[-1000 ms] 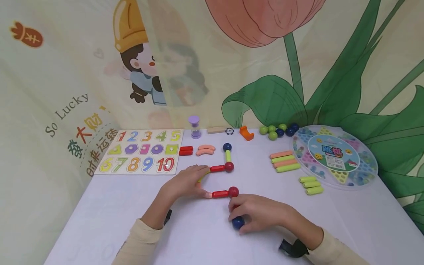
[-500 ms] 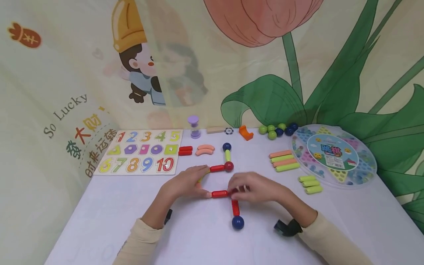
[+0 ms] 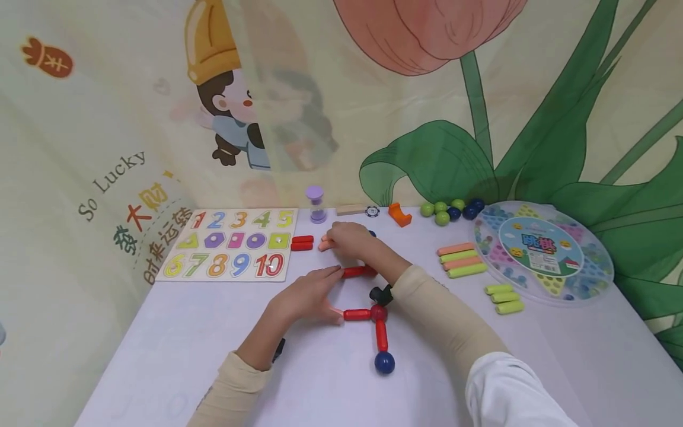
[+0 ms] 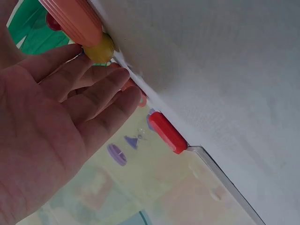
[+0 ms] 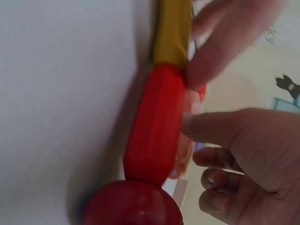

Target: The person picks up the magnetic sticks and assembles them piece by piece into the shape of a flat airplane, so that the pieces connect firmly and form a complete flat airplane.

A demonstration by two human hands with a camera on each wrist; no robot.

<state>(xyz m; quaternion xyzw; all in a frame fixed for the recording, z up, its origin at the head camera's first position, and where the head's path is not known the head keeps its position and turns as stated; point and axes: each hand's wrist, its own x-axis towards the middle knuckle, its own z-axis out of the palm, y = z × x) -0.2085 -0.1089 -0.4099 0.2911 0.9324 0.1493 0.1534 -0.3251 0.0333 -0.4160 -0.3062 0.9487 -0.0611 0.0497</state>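
Observation:
My left hand point(image 3: 306, 296) lies at the left end of a chain of magnetic rods and balls, fingers extended. In the left wrist view its fingers are beside an orange rod point(image 4: 75, 21) and a yellow piece point(image 4: 99, 49). The chain has an upper red rod point(image 3: 353, 272) and a lower red rod point(image 3: 357, 315) joined to a red ball point(image 3: 378, 313). From that ball, another red rod point(image 3: 381, 335) runs down to a blue ball point(image 3: 384, 362). My right hand point(image 3: 349, 242) reaches over the chain to curved pink rods point(image 3: 325, 244); whether it pinches one is hidden.
Two short red rods point(image 3: 302, 243) sit beside a number puzzle board point(image 3: 181, 274). At the back stand a purple sand timer point(image 3: 316, 204) and an orange holder point(image 3: 399, 215). Green and blue balls point(image 3: 441, 218), straight rods point(image 3: 467, 271) and a round game board point(image 3: 592, 237) are on the right.
My right hand has left the lower blue ball, passed the lower red ball and moved up and left to the curved pink rods. My left hand stays at the chain's left end.

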